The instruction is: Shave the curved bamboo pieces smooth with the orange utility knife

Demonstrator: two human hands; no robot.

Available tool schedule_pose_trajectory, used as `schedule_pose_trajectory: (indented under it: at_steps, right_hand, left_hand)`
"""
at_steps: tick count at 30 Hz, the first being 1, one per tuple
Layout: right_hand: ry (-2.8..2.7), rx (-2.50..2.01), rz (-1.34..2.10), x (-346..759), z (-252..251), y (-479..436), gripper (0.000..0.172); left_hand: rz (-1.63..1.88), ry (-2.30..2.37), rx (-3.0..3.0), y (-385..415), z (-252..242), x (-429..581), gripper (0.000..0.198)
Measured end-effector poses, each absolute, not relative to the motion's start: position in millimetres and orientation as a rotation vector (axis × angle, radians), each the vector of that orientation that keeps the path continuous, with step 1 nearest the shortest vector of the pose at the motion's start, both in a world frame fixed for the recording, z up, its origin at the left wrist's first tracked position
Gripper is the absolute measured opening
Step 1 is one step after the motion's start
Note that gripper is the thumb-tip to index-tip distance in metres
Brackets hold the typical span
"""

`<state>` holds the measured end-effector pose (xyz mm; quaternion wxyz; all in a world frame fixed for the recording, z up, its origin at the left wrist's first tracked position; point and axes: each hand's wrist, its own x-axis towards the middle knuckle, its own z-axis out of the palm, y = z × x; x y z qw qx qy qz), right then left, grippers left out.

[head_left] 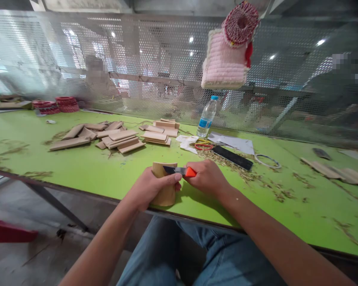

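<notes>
Close to the table's front edge, my left hand (150,186) grips a pale, curved bamboo piece (164,196) that stands upright. My right hand (209,176) is closed around the orange handle of a utility knife (179,171). Its dark blade lies across the upper part of the bamboo, pointing left. The left thumb rests along the bamboo just under the blade. Whether the edge is cutting into the bamboo I cannot tell.
Bamboo slats (116,137) lie piled at left centre. A water bottle (207,117), scissors (204,146), a dark phone-like slab (232,157) and a white ring (267,161) sit behind my right hand. Shavings (244,172) litter the green table (86,167). A perforated screen (155,51) stands behind.
</notes>
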<state>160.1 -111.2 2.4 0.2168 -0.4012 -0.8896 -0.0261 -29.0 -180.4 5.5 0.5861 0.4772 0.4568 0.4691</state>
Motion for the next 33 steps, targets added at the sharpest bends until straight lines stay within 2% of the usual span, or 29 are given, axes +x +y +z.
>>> schedule_pose_trajectory:
  at_steps: [6,17,26,33]
  right_hand:
    - [-2.418,-1.133,-0.139,159,-3,-114,0.026]
    - [-2.186,-1.221,-0.147,157,0,-111,0.03]
    - [-2.424,-1.07,-0.16,159,2,-114,0.024]
    - [-2.423,-1.128,-0.202,160,1,-115,0.026]
  left_hand:
    - [1.15,1.073,1.151,-181,5,-26,0.032]
    - [1.211,1.041,0.988,-180,4,-22,0.036]
    - [1.098,0.97,1.135,-181,3,-30,0.046]
    - [1.142,1.123,1.353,-182,6,-26,0.04]
